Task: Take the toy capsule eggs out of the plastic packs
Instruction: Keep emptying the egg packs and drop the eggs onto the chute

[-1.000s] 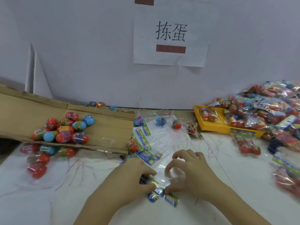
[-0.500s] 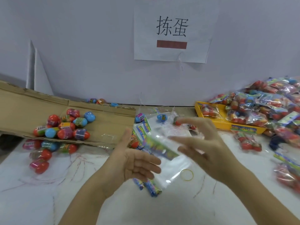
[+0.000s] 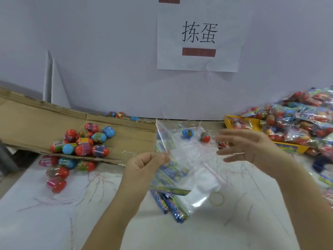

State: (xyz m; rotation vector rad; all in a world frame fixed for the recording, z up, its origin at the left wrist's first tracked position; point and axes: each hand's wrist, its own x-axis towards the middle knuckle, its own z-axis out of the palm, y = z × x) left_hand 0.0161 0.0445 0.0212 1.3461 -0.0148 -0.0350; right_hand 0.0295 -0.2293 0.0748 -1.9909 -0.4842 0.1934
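My left hand [image 3: 146, 166] pinches the edge of an empty clear plastic pack [image 3: 182, 159] and holds it up over the middle of the table. My right hand [image 3: 246, 147] hovers to its right with fingers spread and blurred, holding nothing. Loose red and blue capsule eggs [image 3: 84, 141] lie on a flattened cardboard sheet [image 3: 36, 123] at left, with more eggs [image 3: 59, 170] on the table in front of it. A blue egg [image 3: 187, 132] and a red egg [image 3: 205, 137] lie behind the pack. Full packs [image 3: 295, 123] are heaped at right.
A yellow tray [image 3: 288, 147] sits under the heap of packs. Empty packs with printed header strips [image 3: 171, 204] lie flat on the white table, beside a rubber band [image 3: 216, 198]. A paper sign [image 3: 200, 38] hangs on the wall behind.
Both hands rose from the table, where they gripped a pack. The right hand let go and swung right; the left now pinches the pack's edge and holds it up.
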